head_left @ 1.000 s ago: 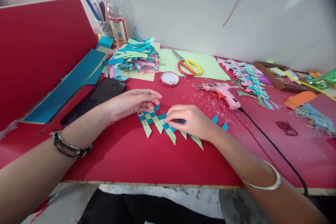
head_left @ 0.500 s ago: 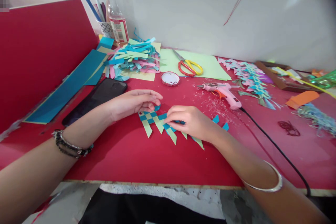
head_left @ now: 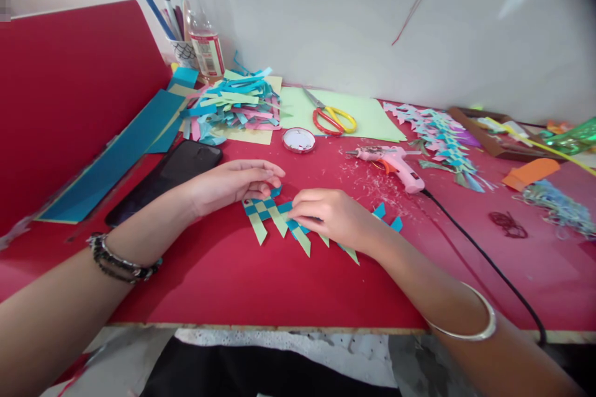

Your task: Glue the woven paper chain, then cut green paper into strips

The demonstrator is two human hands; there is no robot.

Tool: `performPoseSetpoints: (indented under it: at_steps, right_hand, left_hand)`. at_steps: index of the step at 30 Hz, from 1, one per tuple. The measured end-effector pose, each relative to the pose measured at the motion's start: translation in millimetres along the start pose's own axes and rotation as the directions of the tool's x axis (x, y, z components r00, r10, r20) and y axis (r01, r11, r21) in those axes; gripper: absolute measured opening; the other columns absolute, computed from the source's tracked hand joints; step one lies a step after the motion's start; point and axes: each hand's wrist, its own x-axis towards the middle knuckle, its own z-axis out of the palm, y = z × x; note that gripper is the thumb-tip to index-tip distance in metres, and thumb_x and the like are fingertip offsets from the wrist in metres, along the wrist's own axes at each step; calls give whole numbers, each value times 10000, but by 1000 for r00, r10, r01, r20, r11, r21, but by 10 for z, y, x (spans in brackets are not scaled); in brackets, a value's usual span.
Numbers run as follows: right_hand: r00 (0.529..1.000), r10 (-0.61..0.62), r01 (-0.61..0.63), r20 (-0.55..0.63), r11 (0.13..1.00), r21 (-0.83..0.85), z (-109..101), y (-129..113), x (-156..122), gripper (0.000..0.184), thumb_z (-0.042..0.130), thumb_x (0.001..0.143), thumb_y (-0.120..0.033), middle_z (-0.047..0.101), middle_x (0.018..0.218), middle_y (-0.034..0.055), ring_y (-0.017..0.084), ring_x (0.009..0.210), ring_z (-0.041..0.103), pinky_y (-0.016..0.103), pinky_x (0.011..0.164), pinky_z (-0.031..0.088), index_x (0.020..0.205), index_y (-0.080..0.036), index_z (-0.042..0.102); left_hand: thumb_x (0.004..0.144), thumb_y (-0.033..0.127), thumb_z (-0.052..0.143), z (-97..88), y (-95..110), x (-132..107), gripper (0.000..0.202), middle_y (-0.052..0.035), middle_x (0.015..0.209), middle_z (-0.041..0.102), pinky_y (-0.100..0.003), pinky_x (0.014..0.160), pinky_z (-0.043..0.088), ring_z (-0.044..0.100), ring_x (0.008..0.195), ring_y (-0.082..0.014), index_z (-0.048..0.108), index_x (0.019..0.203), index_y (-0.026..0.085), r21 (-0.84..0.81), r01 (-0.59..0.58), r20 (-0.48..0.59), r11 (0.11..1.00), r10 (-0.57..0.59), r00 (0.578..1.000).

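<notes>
A woven paper piece [head_left: 279, 221] of blue and pale green strips lies on the red tabletop, with pointed strip ends sticking out along its sides. Above its left end is my left hand [head_left: 237, 185], fingers loosely curved and apart, with nothing visible held in it. My right hand [head_left: 330, 217] rests over the middle of the weave, thumb and fingertips pinching a strip. The palm hides part of the piece, and blue tips show beyond the wrist.
Behind are a paper strip pile [head_left: 237, 102], scissors [head_left: 333, 121] on green sheets, and a round lid [head_left: 298, 140]. A pink glue gun [head_left: 388, 164] trails its black cable at right. A phone [head_left: 162, 183] lies beneath my left forearm. A bottle [head_left: 205, 43] stands at the wall.
The whole view has shifted slightly, so things sit a little further left. Both hands keep nearly the same pose over the woven paper piece.
</notes>
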Motion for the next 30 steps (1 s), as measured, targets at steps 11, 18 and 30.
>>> performPoseSetpoints:
  at_steps: [11,18,30]
  right_hand:
    - [961,136,-68,-241,961,268,-35,28,-23,130,498,802,-143,635,795,22,100,713,576,213,658,452,815,-164,625]
    - [814,340,-222,-471,932,288,-195,68,-38,120,491,779,-182,630,741,8,108,662,574,211,581,458,804,-178,608]
    - [484,767,-875,-422,425,-231,-736,1158,-943,314,450,771,-399,645,886,125,246,829,589,303,648,409,895,-145,587]
  left_hand:
    - [727,239,593,-6,-17,15,151,-5,774,607,-183,629,451,530,632,-70,623,849,154,53,-13,-9,999,13,1000]
    - [761,284,505,-8,-56,45,165,-15,791,587,-230,635,443,550,717,-125,571,848,160,651,-248,-75,718,385,920]
    - [798,259,443,-61,-152,173,208,-44,891,627,-241,691,452,571,774,-144,612,878,168,896,-232,-9,379,537,843]
